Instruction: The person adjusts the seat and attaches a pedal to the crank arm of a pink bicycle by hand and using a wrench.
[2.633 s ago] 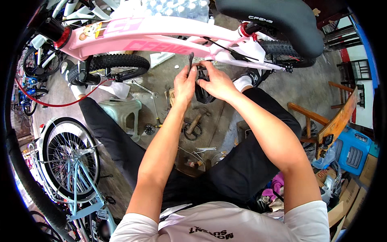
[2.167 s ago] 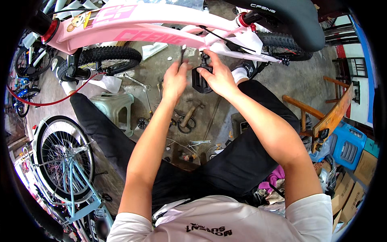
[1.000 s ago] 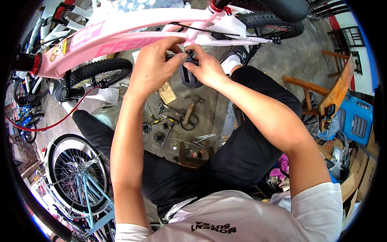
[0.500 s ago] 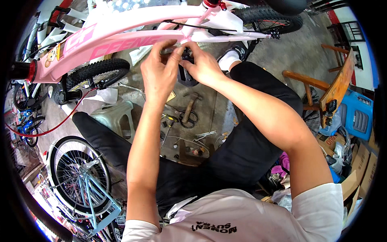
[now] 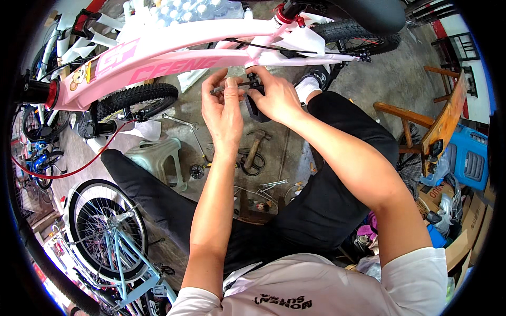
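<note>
A pink bicycle frame (image 5: 182, 59) stretches across the top, with a black saddle (image 5: 377, 17) at the far right. Just below its lower end, my left hand (image 5: 223, 113) pinches a thin dark metal rod (image 5: 230, 87), which points right toward a small black fitting (image 5: 253, 79). My right hand (image 5: 278, 99) is closed around the black part there, fingers over its top. Under that hand hangs a black, pedal-like block (image 5: 256, 109). The grip itself is partly hidden by my fingers, and the rod's tip is hard to make out.
On the floor between my legs lie a claw hammer (image 5: 255, 151), black-handled scissors (image 5: 253, 167), a long wrench (image 5: 179, 120) and smaller wrenches (image 5: 273, 185). A pale plastic stool (image 5: 158, 157) is at left, a light-blue bicycle (image 5: 118, 250) lower left, a wooden chair (image 5: 441, 124) right.
The whole view has shifted, so the frame sits slightly lower and further right. My left hand has turned and drawn back from the frame, bringing the rod into sight. My right hand stays at the black part.
</note>
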Demonstrator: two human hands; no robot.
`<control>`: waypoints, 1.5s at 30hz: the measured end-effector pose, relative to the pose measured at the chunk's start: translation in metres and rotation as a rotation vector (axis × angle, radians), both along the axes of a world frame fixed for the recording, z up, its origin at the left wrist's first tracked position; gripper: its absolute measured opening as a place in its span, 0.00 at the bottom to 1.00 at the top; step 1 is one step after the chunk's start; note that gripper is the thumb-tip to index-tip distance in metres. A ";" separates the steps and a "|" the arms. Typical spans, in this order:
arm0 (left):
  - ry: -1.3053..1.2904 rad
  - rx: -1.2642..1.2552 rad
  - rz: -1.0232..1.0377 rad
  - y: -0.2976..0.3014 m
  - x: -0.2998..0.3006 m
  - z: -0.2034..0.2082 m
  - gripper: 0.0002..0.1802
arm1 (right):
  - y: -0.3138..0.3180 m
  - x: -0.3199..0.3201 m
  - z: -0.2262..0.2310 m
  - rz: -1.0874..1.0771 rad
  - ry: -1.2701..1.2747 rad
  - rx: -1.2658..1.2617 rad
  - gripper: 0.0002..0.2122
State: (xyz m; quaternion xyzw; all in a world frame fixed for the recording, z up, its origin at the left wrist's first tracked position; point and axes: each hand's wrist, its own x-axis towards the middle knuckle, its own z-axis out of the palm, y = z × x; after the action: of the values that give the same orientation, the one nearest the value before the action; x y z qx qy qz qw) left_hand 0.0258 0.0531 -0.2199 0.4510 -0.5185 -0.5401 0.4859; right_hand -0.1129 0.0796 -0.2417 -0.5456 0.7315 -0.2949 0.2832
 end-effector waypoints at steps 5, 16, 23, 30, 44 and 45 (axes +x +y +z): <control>-0.005 -0.021 -0.005 0.002 -0.003 -0.001 0.21 | -0.004 -0.002 0.003 -0.018 -0.031 0.048 0.21; 0.103 0.073 0.139 -0.006 -0.006 -0.015 0.22 | -0.004 0.004 -0.007 -0.072 -0.019 0.057 0.20; 0.819 0.914 0.058 -0.045 0.026 -0.123 0.26 | -0.008 0.011 0.001 -0.075 -0.024 0.066 0.19; 0.829 1.149 0.029 -0.046 -0.002 -0.150 0.30 | -0.007 0.006 -0.005 -0.081 -0.068 0.016 0.19; -0.015 -0.024 0.250 -0.017 -0.011 -0.027 0.18 | -0.007 0.007 -0.001 -0.079 -0.050 0.069 0.20; -0.034 -0.050 0.260 -0.014 -0.012 -0.028 0.18 | -0.007 0.007 -0.003 -0.076 -0.041 0.052 0.20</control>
State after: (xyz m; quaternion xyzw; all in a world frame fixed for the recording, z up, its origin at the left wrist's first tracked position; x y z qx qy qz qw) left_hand 0.0143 0.0394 -0.2482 0.5114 -0.4771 -0.4516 0.5540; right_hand -0.1061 0.0728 -0.2448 -0.5038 0.7532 -0.2975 0.3005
